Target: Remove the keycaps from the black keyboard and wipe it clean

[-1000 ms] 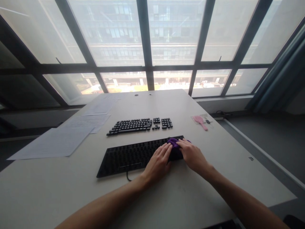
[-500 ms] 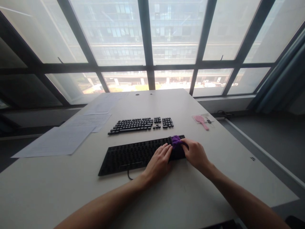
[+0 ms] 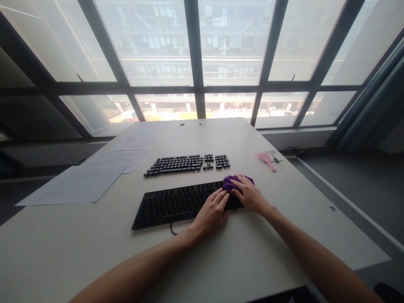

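Observation:
A black keyboard base [image 3: 176,202] without its keycaps lies slightly slanted on the white table. My left hand [image 3: 212,212] rests flat on its right half, fingers stretched out. On the base's right end is a bunched purple cloth [image 3: 229,184]. My right hand [image 3: 249,194] lies over this cloth with its fingers spread, pressing it down; the cloth shows around the fingers. Behind the base, black keycaps [image 3: 176,164] are laid out in keyboard order. A short cable [image 3: 172,229] comes out at the base's near edge.
Printed paper sheets [image 3: 75,183] cover the table's left side. Toward the right edge lie a pink brush-like item [image 3: 267,160] and a small black item [image 3: 277,160]. A dark object [image 3: 284,295] shows at the bottom edge. Large windows stand behind the table.
My right hand has gone from pinching the cloth to lying spread over it. The cloth now reaches further right, past the base's far corner. My left hand stays nearly in place.

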`<state>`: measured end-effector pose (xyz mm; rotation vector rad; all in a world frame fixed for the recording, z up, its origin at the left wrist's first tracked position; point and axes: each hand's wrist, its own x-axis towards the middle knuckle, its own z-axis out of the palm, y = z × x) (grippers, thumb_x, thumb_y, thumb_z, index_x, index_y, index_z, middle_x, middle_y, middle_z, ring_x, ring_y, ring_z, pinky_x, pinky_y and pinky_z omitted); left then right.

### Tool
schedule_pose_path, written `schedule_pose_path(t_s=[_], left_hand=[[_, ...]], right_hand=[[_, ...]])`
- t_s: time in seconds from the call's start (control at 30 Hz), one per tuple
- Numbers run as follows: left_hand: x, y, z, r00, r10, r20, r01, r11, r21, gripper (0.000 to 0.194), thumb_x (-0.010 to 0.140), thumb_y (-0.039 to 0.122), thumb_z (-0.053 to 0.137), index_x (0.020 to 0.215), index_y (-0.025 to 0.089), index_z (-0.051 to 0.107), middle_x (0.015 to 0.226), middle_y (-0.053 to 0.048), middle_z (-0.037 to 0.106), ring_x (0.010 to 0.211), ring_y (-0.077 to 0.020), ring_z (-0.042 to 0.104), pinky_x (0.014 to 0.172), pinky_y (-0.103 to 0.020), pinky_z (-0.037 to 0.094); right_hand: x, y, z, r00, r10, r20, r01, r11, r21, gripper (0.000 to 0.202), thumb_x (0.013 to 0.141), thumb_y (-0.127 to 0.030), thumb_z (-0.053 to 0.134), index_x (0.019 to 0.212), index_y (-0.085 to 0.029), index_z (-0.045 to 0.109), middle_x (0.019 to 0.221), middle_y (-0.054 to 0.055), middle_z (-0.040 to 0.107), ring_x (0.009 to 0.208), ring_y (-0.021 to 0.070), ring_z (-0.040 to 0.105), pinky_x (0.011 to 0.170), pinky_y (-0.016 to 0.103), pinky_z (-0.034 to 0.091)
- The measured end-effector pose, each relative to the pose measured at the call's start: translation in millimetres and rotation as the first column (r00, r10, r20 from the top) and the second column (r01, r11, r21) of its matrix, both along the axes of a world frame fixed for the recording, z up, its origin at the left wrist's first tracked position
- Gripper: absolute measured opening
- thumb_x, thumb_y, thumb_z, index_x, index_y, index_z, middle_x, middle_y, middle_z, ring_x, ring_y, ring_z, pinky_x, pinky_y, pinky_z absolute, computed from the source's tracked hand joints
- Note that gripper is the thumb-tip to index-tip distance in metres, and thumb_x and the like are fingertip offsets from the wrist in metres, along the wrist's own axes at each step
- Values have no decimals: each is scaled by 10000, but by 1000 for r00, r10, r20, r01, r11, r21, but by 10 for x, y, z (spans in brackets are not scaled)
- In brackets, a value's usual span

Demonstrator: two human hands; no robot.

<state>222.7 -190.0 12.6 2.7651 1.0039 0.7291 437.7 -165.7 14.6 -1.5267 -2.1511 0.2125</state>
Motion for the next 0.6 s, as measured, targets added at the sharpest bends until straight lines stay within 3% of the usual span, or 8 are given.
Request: schedule_pose_path(t_s=[0.13,0.23,0.33,0.5,0.6], left_hand=[[-4,-5,13,1000,10,-11,-10,1000,-4,548,862,172,561,1398,111,463,1434,-154,499,1399,-284,379,1169,-458,368],[-5,-3,9,1000,14,-18,-14,1000,0,543,869,185,561,1399,116,463,1432,-148,502,1399,-282,379,1169,-455,369],[-4,5,-12,1000,10,-16,-10,1000,-1,544,870,187,560,1401,130,462,1434,-143,501,1397,-281,384,1166,-459,372],[-1,9,-31,1000,18,-18,-18,1000,0,552,854,178,572,1395,128,471,1435,-145,501,1399,-285,381,1170,-461,363],[-4,4,-24,1000,16,-15,-16,1000,-3,546,855,178,571,1391,136,476,1430,-143,506,1395,-286,388,1162,-469,371]], right_hand=[[93,68,-12,986,-166,-19,166,986,20,433,958,-300,478,1339,-137,602,1421,161,541,1345,283,471,1144,426,350],[172,105,-16,974,-219,-57,220,976,4,418,958,-248,446,1317,-122,618,1359,156,599,1287,264,539,1119,394,389],[153,98,-34,981,-177,-81,178,984,16,413,963,-228,431,1321,-144,619,1391,133,581,1298,256,534,1114,393,402],[1,58,-51,999,35,-14,-34,998,61,411,968,-217,450,1351,-197,595,1489,96,485,1420,259,379,1171,468,306],[9,65,-33,999,12,33,-13,999,48,414,976,-222,442,1365,-185,580,1492,111,478,1413,267,389,1171,478,298]])
